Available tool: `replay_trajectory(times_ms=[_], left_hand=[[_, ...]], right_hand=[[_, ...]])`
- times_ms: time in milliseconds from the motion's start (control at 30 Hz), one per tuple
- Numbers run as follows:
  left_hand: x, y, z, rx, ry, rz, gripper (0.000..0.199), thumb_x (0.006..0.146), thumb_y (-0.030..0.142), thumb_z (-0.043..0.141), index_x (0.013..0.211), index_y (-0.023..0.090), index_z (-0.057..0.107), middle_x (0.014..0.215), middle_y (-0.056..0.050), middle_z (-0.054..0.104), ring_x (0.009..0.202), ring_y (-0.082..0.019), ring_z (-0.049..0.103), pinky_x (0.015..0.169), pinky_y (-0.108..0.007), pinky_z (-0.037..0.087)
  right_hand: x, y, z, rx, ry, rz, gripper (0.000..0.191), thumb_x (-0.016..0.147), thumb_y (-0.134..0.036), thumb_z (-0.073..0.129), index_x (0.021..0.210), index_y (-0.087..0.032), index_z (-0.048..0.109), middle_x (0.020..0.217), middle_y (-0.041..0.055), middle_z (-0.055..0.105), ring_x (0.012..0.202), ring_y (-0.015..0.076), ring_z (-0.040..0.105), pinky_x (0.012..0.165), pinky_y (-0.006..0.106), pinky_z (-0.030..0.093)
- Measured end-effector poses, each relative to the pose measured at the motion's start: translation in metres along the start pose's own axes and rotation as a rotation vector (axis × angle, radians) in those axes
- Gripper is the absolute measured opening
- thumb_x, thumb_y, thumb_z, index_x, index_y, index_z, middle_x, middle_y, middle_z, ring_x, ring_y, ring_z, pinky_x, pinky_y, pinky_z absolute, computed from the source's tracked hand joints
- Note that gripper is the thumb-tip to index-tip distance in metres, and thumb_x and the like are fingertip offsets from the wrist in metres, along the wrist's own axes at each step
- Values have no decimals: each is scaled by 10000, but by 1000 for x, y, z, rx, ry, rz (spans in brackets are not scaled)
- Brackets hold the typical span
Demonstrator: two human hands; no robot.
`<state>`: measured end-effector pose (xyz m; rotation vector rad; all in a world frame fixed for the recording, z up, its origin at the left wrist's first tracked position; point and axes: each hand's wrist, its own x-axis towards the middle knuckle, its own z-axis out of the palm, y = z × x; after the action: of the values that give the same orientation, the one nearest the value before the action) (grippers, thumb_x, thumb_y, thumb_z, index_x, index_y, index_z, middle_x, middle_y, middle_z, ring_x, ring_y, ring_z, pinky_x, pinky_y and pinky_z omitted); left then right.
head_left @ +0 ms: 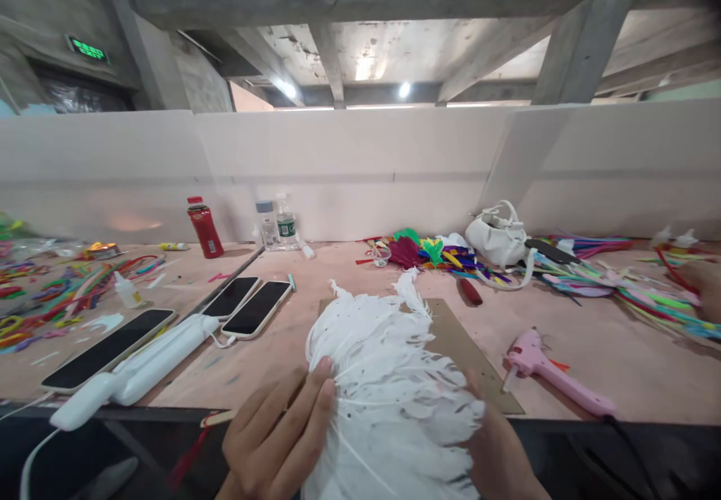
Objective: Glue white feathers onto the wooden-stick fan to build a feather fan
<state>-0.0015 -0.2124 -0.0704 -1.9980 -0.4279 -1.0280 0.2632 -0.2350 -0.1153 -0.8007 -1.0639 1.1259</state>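
A large bundle of layered white feathers (388, 380), shaped like a fan or wing, is held upright-tilted in front of me at the table's front edge. My left hand (282, 429) grips its left side, fingers together and lying on the feathers. On the right side, my right hand (496, 440) holds the bundle's edge; most of its fingers are hidden behind the feathers. Underneath and behind the bundle lies a brown board (465, 350). To the right rests a pink hot glue gun (555, 372), its nozzle beside the board's edge.
Phones (256, 308) and a white power strip-like device (163, 357) with a cable lie to the left. Bottles (205, 227) stand at the back. Coloured feathers (405, 251), a white bag (496, 237) and pipe cleaners (631, 290) lie right, near another person's hand (704, 286).
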Motion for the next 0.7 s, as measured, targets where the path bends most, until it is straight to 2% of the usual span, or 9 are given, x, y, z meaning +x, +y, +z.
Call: replay_trajectory(times_ms=[67, 133, 233, 333, 433, 567, 633, 667, 700], left_hand=[[-5, -6, 3, 40, -38, 58, 131, 964, 44, 597, 996, 82, 717, 1038, -170, 806, 919, -261, 796, 747, -351, 618], [-10, -10, 6, 60, -55, 120, 130, 968, 41, 601, 974, 98, 718, 1023, -134, 812, 875, -240, 802, 723, -334, 610], [-15, -15, 9, 69, -73, 173, 148, 980, 42, 593, 952, 111, 721, 1031, -100, 814, 857, -220, 804, 703, -317, 598], [-18, -19, 10, 98, -77, 191, 141, 978, 46, 604, 954, 117, 722, 1033, -88, 812, 845, -212, 806, 702, -312, 594], [-18, -21, 9, 115, -81, 200, 130, 967, 40, 619, 965, 120, 721, 1027, -84, 814, 826, -203, 806, 684, -303, 594], [-19, -21, 11, 97, -92, 217, 131, 951, 39, 631, 955, 128, 727, 1046, -94, 813, 843, -209, 807, 657, -293, 604], [-22, -20, 14, 19, -73, 137, 141, 937, 46, 646, 985, 142, 737, 1078, -103, 806, 891, -216, 805, 700, -290, 622], [-24, -19, 16, -73, -55, -1, 140, 928, 70, 664, 987, 164, 749, 1072, -92, 809, 908, -215, 804, 734, -286, 632], [-25, -17, 18, -182, -34, -208, 115, 916, 119, 692, 966, 193, 764, 1038, -69, 820, 909, -213, 804, 765, -282, 639]], right_hand=[[-8, 1, 5, 180, -30, 123, 592, 866, -768, 573, 947, -237, 821, 787, 113, 774, 817, 302, 738, 725, 405, 595], [-15, 2, 11, 262, -16, 181, 511, 797, -697, 718, 1011, -241, 807, 836, 93, 778, 795, 275, 728, 701, 359, 576], [-19, 1, 17, 136, 41, 212, 360, 742, -554, 848, 850, -216, 786, 756, 39, 738, 697, 192, 662, 647, 266, 525], [-19, 0, 16, -7, 113, 214, 389, 720, -525, 882, 667, -182, 708, 635, -6, 642, 621, 138, 583, 603, 219, 486], [-18, -1, 12, -48, 98, 230, 413, 710, -542, 884, 684, -174, 698, 621, -6, 641, 600, 143, 599, 595, 228, 481], [-17, 2, -1, -127, 79, 186, 444, 783, -566, 826, 651, -183, 645, 560, 7, 642, 578, 147, 595, 614, 240, 457], [-16, 4, -10, -141, 72, 149, 444, 825, -562, 791, 645, -189, 633, 566, 10, 637, 606, 156, 608, 646, 247, 471], [-16, 4, -14, -133, 68, 126, 441, 848, -558, 771, 647, -191, 632, 578, 12, 635, 618, 159, 614, 654, 250, 478], [-16, 3, -18, -114, 64, 97, 441, 871, -554, 747, 646, -193, 631, 590, 12, 630, 620, 159, 613, 650, 250, 481]])
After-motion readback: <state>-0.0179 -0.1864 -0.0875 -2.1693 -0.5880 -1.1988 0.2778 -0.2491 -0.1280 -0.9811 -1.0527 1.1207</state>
